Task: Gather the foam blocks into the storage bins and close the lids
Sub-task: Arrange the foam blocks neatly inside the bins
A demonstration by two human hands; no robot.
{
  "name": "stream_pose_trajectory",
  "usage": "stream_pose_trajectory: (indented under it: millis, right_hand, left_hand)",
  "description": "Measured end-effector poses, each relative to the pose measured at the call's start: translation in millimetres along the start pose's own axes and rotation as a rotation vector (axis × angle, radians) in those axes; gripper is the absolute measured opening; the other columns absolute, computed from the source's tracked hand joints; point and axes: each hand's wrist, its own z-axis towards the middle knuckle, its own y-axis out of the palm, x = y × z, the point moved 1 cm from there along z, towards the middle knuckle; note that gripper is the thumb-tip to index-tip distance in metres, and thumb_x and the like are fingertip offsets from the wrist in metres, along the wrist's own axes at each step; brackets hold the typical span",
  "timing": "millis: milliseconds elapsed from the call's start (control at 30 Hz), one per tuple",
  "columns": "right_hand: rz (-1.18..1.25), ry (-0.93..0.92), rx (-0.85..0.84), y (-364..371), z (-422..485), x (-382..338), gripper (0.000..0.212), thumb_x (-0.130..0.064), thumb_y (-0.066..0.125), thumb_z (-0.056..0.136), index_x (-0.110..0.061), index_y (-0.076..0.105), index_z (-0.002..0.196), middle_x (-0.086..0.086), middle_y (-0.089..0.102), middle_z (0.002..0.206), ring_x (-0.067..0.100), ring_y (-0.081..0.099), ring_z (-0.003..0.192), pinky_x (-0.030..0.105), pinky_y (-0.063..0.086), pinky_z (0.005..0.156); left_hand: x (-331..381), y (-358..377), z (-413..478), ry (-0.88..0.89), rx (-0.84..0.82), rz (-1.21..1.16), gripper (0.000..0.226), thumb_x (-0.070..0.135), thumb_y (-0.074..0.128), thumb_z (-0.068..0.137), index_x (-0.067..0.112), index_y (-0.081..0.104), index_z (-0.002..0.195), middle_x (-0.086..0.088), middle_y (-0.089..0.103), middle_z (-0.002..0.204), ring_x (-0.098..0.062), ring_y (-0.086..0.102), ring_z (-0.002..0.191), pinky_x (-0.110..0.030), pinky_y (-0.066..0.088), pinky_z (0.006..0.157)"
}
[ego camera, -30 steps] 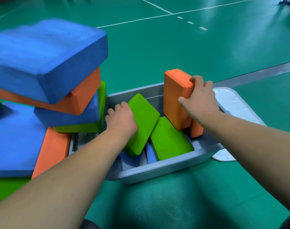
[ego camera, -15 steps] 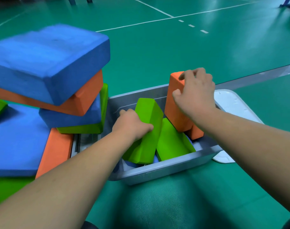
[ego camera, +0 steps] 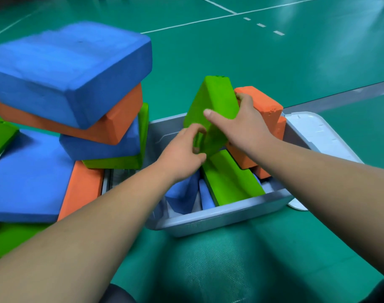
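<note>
A grey storage bin [ego camera: 219,217] stands on the green floor in front of me. Both hands hold a green foam block [ego camera: 215,99] upright above the bin: my left hand [ego camera: 182,149] grips its lower end, my right hand [ego camera: 239,125] its right side. Inside the bin lie another green block [ego camera: 228,178], an upright orange block [ego camera: 263,106] behind my right hand, and blue blocks [ego camera: 182,193] at the bottom. The white lid [ego camera: 322,136] lies flat to the bin's right.
To the left rises a loose pile of foam blocks: a big blue block [ego camera: 68,68] on top, an orange block [ego camera: 112,123] under it, then blue, green and orange ones down to the floor. White court lines [ego camera: 208,18] cross the floor beyond.
The green block has been lifted and stood upright above the bin. My right hand left the orange block and took hold of the green block's side. My left hand stays at its lower end.
</note>
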Motion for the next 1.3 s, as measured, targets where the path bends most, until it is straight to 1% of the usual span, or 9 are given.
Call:
stream_pose_trajectory:
  millis: [100, 233, 333, 400, 467, 633, 767, 1067, 1300]
  right_hand:
    - [-0.302, -0.101, -0.032, 1, -1, 4, 0.088, -0.059, 0.071, 0.082, -0.021, 0.034, 0.153, 0.01, 0.062, 0.136, 0.032, 0.062, 0.121, 0.04, 0.049, 0.094]
    - [-0.537, -0.108, -0.053, 5, -3, -1, 0.072, -0.064, 0.055, 0.084, -0.034, 0.038, 0.147, 0.01, 0.063, 0.127, 0.035, 0.063, 0.114, 0.042, 0.046, 0.077]
    - [-0.509, -0.084, -0.022, 4, -2, -9, 0.069, -0.064, 0.055, 0.085, -0.034, 0.041, 0.146, 0.01, 0.062, 0.126, 0.035, 0.062, 0.115, 0.044, 0.048, 0.082]
    - [-0.496, -0.067, 0.004, 2, 1, -11, 0.068, -0.064, 0.055, 0.084, -0.031, 0.042, 0.142, 0.01, 0.062, 0.125, 0.034, 0.063, 0.114, 0.045, 0.047, 0.082]
    - [-0.539, -0.044, -0.009, 2, 1, -9, 0.068, -0.064, 0.056, 0.084, -0.024, 0.043, 0.137, 0.012, 0.062, 0.125, 0.036, 0.063, 0.114, 0.045, 0.045, 0.08]
    - [-0.688, -0.062, -0.06, 4, -2, -4, 0.076, -0.059, 0.063, 0.086, -0.01, 0.041, 0.14, 0.018, 0.049, 0.135, 0.044, 0.051, 0.123, 0.052, 0.045, 0.099]
    - [-0.646, -0.109, -0.084, 3, -1, -7, 0.077, -0.05, 0.071, 0.084, -0.018, 0.039, 0.146, 0.018, 0.046, 0.133, 0.044, 0.05, 0.121, 0.053, 0.046, 0.103]
    - [-0.844, -0.185, 0.025, -7, -3, -6, 0.069, -0.058, 0.071, 0.081, -0.012, 0.051, 0.128, 0.018, 0.046, 0.13, 0.041, 0.046, 0.12, 0.049, 0.042, 0.1]
    - [-0.829, -0.286, 0.078, -11, -1, -6, 0.061, -0.05, 0.07, 0.082, -0.011, 0.056, 0.126, 0.018, 0.047, 0.132, 0.041, 0.045, 0.121, 0.048, 0.039, 0.105]
  left_hand:
    - [-13, 3, -5, -0.006, -0.22, 0.13, 0.068, 0.014, 0.067, 0.091, 0.034, 0.043, 0.152, 0.004, 0.043, 0.155, -0.018, 0.06, 0.122, -0.027, 0.044, 0.107]
    - [-39, 7, -9, -0.26, -0.401, 0.393, 0.063, 0.035, 0.063, 0.096, 0.025, 0.042, 0.154, -0.004, 0.047, 0.156, -0.027, 0.052, 0.135, -0.036, 0.043, 0.11]
    - [-52, 8, -11, -0.42, -0.406, 0.495, 0.055, 0.035, 0.063, 0.094, 0.009, 0.05, 0.141, -0.012, 0.056, 0.14, -0.031, 0.06, 0.115, -0.038, 0.051, 0.088]
    - [-56, 8, -14, -0.501, -0.415, 0.536, 0.051, 0.036, 0.064, 0.093, 0.007, 0.051, 0.133, -0.011, 0.06, 0.126, -0.029, 0.061, 0.097, -0.034, 0.045, 0.067]
    - [-59, 12, -15, -0.553, -0.45, 0.566, 0.056, 0.038, 0.067, 0.091, 0.006, 0.049, 0.133, -0.01, 0.062, 0.122, -0.029, 0.062, 0.091, -0.033, 0.044, 0.063]
    - [-64, 23, -11, -0.572, -0.527, 0.607, 0.07, 0.046, 0.07, 0.088, 0.007, 0.047, 0.141, -0.01, 0.062, 0.127, -0.031, 0.065, 0.101, -0.037, 0.054, 0.083]
    - [-69, 36, -6, -0.581, -0.581, 0.64, 0.078, 0.055, 0.067, 0.09, 0.006, 0.046, 0.147, -0.011, 0.049, 0.145, -0.032, 0.06, 0.119, -0.041, 0.051, 0.102]
    - [-62, 50, -3, -0.62, -0.552, 0.688, 0.085, 0.056, 0.063, 0.096, 0.003, 0.031, 0.154, -0.011, 0.048, 0.148, -0.03, 0.056, 0.129, -0.036, 0.047, 0.105]
    - [-70, 46, 2, -0.735, -0.306, 0.536, 0.096, 0.054, 0.074, 0.076, 0.006, 0.033, 0.147, -0.013, 0.054, 0.137, -0.034, 0.063, 0.109, -0.038, 0.052, 0.079]
